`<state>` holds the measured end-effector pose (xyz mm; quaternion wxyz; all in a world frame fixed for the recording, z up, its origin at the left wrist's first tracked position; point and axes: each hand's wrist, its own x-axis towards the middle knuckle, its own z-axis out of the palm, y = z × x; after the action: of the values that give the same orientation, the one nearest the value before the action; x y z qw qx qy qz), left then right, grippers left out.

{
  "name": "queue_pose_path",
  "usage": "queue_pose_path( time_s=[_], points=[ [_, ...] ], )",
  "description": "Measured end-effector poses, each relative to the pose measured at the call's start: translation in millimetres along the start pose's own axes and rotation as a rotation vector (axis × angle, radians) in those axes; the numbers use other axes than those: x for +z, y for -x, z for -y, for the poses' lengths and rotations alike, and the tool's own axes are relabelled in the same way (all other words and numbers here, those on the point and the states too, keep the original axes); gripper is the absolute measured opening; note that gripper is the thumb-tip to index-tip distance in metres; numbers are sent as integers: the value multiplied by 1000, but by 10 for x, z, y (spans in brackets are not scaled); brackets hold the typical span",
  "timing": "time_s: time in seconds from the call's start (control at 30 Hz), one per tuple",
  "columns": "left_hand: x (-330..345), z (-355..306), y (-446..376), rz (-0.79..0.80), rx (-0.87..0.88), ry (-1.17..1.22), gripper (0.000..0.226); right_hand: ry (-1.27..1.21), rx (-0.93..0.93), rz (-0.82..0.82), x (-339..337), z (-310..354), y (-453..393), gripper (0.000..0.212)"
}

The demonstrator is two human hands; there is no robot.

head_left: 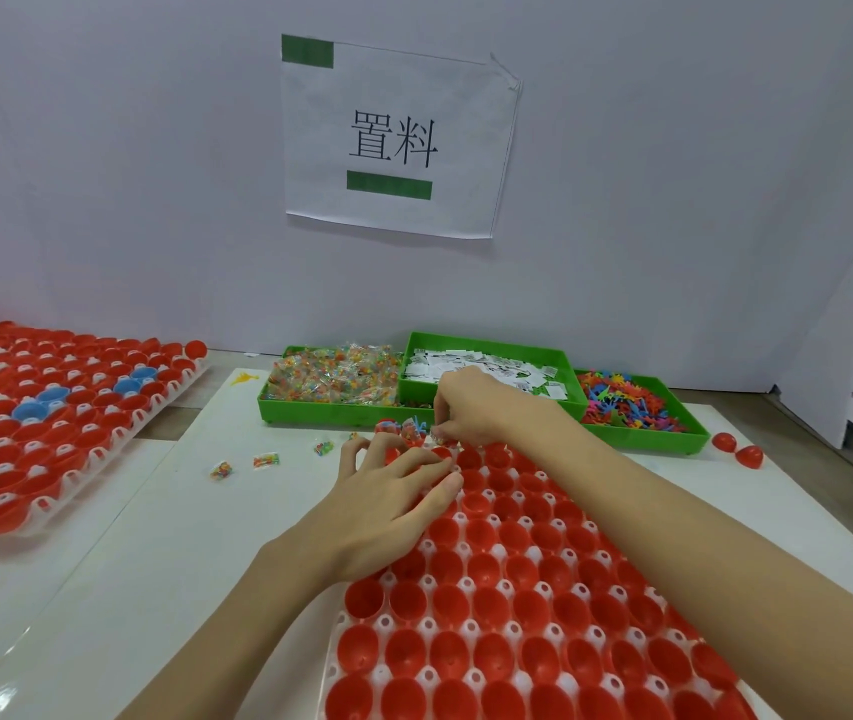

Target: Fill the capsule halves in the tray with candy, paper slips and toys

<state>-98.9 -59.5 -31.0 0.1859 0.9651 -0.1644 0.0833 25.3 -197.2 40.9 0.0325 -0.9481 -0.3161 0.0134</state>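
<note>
Where hands crowd — green bins beyond

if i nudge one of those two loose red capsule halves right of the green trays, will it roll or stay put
The loose red plastic capsule halves look domed and glossy, so one would probably rock or roll rather than slide. They seem thin and hollow, likely very light. On the smooth white table, a nudge might send it skittering.

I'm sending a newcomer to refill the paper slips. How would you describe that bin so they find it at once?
Start at the white sign on the back wall; straight below it three green bins sit side by side on the table. The paper-slip bin is the middle one. It holds small white printed slips, whereas the candy bin to its left holds clear packets and the toy bin to its right holds multicoloured plastic pieces.
</note>
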Motion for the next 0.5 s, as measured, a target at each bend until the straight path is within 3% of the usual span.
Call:
queue_pose_path(
  time_s=[0.5],
  points=[
    [-33, -46, 19, -25, 61, -83, 93, -225, -39, -68, -11, -158, 120, 12]
  ],
)
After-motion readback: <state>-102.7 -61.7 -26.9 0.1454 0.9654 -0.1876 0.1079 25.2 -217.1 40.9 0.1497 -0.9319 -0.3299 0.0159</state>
